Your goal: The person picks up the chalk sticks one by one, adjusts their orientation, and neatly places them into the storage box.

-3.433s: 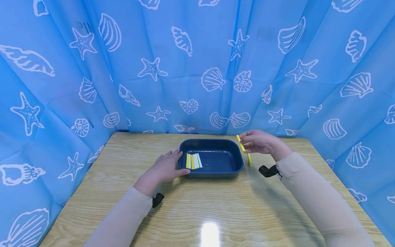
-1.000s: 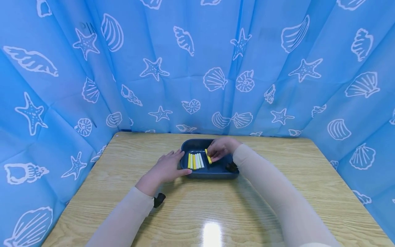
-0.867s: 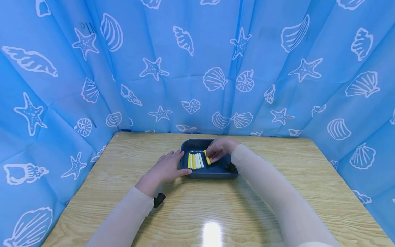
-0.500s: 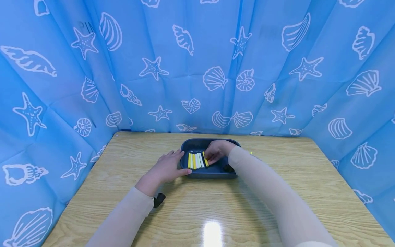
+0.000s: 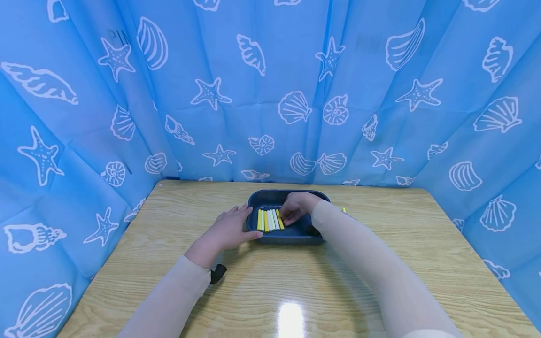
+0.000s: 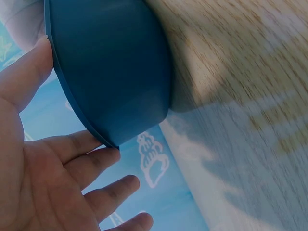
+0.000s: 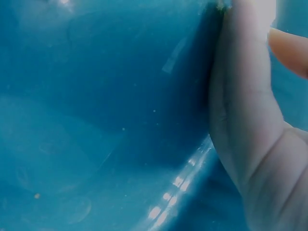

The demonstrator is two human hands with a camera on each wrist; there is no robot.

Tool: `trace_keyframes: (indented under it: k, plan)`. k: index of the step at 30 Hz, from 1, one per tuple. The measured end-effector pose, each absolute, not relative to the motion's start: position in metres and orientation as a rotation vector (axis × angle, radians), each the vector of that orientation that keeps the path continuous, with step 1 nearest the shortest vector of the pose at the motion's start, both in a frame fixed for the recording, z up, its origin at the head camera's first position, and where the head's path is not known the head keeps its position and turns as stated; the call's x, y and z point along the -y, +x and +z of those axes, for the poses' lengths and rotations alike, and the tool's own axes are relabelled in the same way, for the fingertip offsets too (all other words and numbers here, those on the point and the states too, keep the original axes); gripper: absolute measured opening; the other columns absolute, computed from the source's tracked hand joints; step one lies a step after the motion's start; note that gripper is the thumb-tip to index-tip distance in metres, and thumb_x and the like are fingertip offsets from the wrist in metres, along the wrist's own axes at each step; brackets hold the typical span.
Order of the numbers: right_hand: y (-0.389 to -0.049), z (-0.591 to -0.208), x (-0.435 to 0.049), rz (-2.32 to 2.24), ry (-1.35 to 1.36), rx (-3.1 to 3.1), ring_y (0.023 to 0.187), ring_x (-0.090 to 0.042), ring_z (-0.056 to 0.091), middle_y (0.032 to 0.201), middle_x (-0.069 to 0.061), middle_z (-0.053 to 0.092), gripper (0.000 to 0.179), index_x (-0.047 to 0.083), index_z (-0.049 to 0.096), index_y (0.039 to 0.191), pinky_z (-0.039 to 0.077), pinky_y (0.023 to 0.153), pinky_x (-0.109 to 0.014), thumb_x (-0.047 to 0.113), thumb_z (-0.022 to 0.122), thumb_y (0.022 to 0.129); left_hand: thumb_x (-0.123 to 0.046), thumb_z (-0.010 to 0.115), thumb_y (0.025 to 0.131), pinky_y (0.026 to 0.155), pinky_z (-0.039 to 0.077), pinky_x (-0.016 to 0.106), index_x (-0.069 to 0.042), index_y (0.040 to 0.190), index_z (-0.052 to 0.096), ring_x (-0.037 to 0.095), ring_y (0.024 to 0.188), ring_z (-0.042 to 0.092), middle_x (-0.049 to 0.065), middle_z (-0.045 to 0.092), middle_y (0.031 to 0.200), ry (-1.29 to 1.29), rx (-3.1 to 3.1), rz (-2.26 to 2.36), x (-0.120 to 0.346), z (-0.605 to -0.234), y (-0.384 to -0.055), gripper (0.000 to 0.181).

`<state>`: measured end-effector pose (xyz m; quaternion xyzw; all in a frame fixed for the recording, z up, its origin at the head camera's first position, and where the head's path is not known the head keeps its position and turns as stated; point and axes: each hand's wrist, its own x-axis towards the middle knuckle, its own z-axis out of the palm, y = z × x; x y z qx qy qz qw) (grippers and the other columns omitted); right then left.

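Note:
A dark blue plastic box (image 5: 296,241) stands on the table in the head view. Inside, at its left end, lies a side-by-side row of yellow and white chalk sticks (image 5: 266,220). My right hand (image 5: 297,207) reaches into the box and pinches a yellow chalk stick (image 5: 280,220) at the right end of that row. In the right wrist view its fingers (image 7: 245,96) hang over the blue floor; the chalk itself is hidden there. My left hand (image 5: 228,228) rests on the box's left end, thumb and fingertips on the rim (image 6: 72,106), fingers spread and fairly straight.
Another yellow chalk stick (image 5: 344,210) lies on the table right of the box, mostly hidden behind the right sleeve (image 5: 363,253). Wood-grain tabletop (image 5: 270,281) surrounds the box. A blue shell-patterned curtain (image 5: 270,117) rises behind the table and at both sides.
My right hand brought the yellow chalk from right of the box into it, then lowered it leftward against the row's right end. My left hand has stayed on the rim.

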<state>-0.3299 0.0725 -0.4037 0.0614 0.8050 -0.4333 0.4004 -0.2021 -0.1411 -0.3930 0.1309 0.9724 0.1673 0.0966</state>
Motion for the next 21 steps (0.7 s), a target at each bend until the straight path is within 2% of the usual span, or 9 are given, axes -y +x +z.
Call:
trace_keyframes:
  k: [11,21]
  plan:
    - [-0.329,-0.400,-0.080,-1.113,0.111,-2.047,0.076,-0.022,0.071,0.101,-0.021,0.068,0.025,-0.005,0.064,0.119,0.061,0.078,-0.034,-0.003,0.064,0.094,-0.059,0.065,0.091,0.119,0.015,0.060,-0.009,0.158,0.031,0.039,0.150,0.019,0.012,0.025,0.164,0.385,-2.877,0.499,0.139,-0.393,-0.202,0.090]
    - [-0.326,-0.378,-0.101,-1.109,-0.002,-1.998,0.079,-0.020,0.065,0.096,-0.014,0.064,0.035,-0.007,0.053,0.133,0.060,0.076,-0.030,0.000,0.058,0.099,-0.056,0.066,0.092,0.119,0.015,0.061,-0.009,0.158,0.031,0.039,0.150,0.019,0.013,0.024,0.164,0.369,-2.873,0.521,0.141,-0.393,-0.203,0.089]
